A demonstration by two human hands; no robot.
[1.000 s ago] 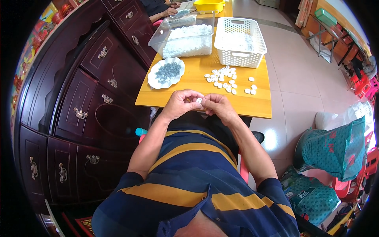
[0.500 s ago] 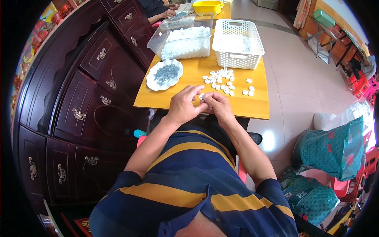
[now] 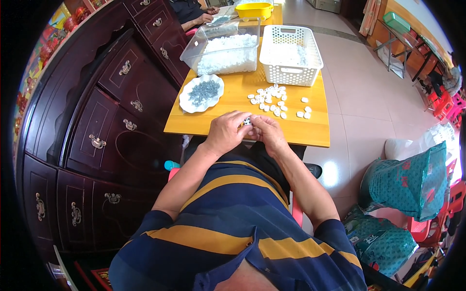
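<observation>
Over the near edge of the wooden table, my left hand and my right hand meet. Between their fingertips sits a small white plastic piece with dark spots or holes, pinched from both sides. Just beyond my hands lies a loose cluster of similar white oval pieces, with several more apart to the right. A scalloped white plate left of my hands bears a heap of small grey-blue parts. Fingers partly hide the held piece.
Behind stand a clear plastic bin of white pieces and a white perforated basket. A co-worker's hands show at the far end, near a yellow basin. Dark cabinets line the left; teal bags stand right.
My left fingers have closed in on the white piece, which is turned so its dark spots show more. The view has shifted slightly; the table things stay in place.
</observation>
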